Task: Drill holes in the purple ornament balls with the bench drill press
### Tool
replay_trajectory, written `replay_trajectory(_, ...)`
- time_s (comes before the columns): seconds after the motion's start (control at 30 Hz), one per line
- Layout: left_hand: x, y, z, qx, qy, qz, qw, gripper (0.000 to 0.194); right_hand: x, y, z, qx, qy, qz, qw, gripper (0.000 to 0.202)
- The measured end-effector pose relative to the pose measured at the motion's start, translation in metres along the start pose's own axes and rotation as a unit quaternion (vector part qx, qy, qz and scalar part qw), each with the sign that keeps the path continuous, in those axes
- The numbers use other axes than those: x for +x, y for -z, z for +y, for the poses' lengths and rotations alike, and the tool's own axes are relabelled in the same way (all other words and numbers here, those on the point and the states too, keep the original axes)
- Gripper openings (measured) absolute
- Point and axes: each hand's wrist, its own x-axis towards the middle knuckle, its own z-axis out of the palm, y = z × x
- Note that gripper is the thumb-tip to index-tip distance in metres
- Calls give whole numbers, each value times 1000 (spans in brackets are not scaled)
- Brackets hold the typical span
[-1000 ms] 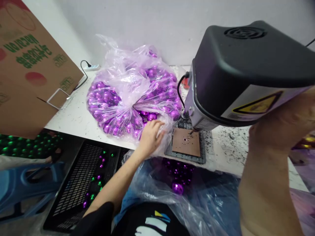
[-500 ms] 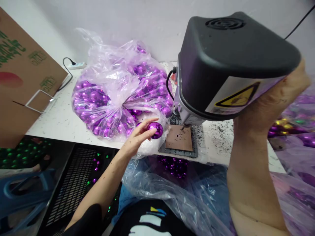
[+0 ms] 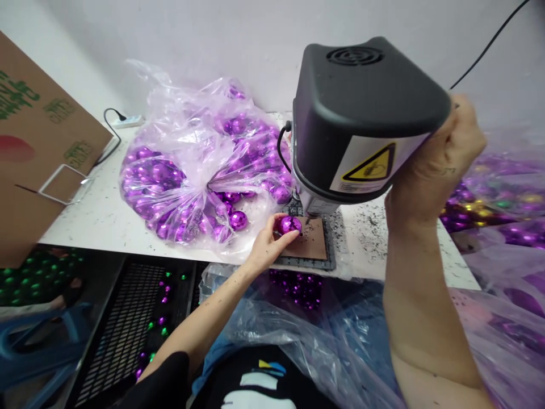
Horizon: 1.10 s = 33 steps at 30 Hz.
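On my left I see printed cardboard box (image 3: 38, 153), white power strip (image 3: 131, 121) with black plug (image 3: 122, 117) on worktop (image 3: 93, 224). Below: blue stool (image 3: 42, 335), black mesh crate (image 3: 123, 312), green baubles (image 3: 38, 275). To my right, bagged purple-and-gold baubles (image 3: 472, 210); dark cable (image 3: 494, 38) before pale wall (image 3: 204, 34).

Cool, even light up top; gloom underneath.
From my end, light seems to fall from overhead, pricking glare off the held purple bauble (image 3: 291, 225) and washing a pale sheen over the plastic bag (image 3: 208, 162). Below the table (image 3: 97, 218) I'm getting murky shadow. The black machine (image 3: 361, 108) looks crisp to me; the far-right bags (image 3: 477, 307) smear soft, and the wide lens stretches the right forearm (image 3: 430, 307).
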Motion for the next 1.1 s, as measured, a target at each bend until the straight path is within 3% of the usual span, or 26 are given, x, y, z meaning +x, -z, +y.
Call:
replay_trajectory(0.3,5,-21,-16,233,-115,33,965,47,-1,-1,3,-14,21,11,1000,59)
replay_trajectory(0.47,3,-30,-15,304,-189,15,934,49,-4,-2,3,-24,46,13,999,55)
replay_trajectory(0.63,2,-37,-19,307,-196,32,931,48,-4,-1,1,-34,45,1,998,50)
replay_trajectory(0.8,1,-37,-24,295,-206,10,933,49,-9,7,-7,-65,53,-13,996,52)
replay_trajectory(0.97,2,-37,-23,293,-203,4,934,46,-40,25,-16,-113,100,19,988,37)
replay_trajectory(1.1,2,-37,-22,292,-194,-3,936,47,-70,38,-8,-117,175,37,977,19)
